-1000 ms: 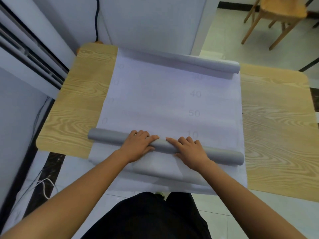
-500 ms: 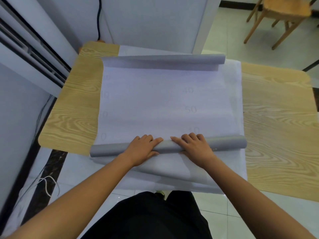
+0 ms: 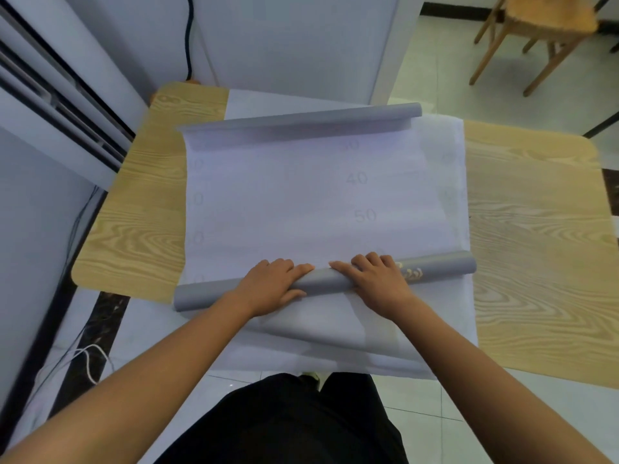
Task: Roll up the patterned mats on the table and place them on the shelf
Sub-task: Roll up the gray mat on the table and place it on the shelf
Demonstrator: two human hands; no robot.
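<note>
Left hand and right hand side by side mid near roll, fingers curled over top, gripping it. Roll at bench front edge, long axis left-right, right end slightly farther. Mat flat beyond fingers, far end curled.

The pale lilac mat bears faint grey numerals: "40" right of centre; "50" below it, nearer the grey roll at the mat's near end; above "40" a number ending in "0", its first digit unclear; single "0" digits down the left edge; the roll's gold marking is unreadable.
</note>
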